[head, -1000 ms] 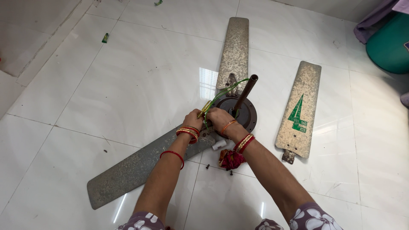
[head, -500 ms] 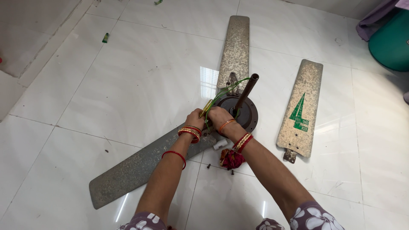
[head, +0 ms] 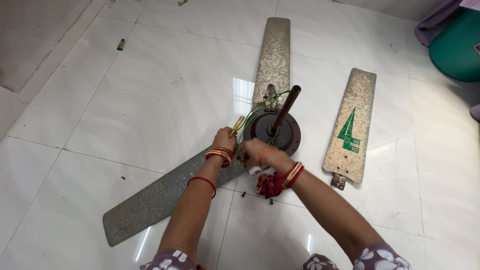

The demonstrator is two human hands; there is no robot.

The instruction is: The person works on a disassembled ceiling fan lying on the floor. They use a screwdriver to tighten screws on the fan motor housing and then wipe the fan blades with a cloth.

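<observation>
The left hand is closed around a yellow-handled tool whose tip is hidden behind the fist. The right hand curls over green wires at the rim of the dark fan motor, though its fingertips are out of sight, so its exact grip cannot be told. The motor sits on the white tiled floor with 2 blades attached; 1 loose blade lies apart. Small screws are barely discernible.

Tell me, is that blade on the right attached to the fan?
Detached. The right blade lies alone on the floor, apart from the motor hub.
</observation>
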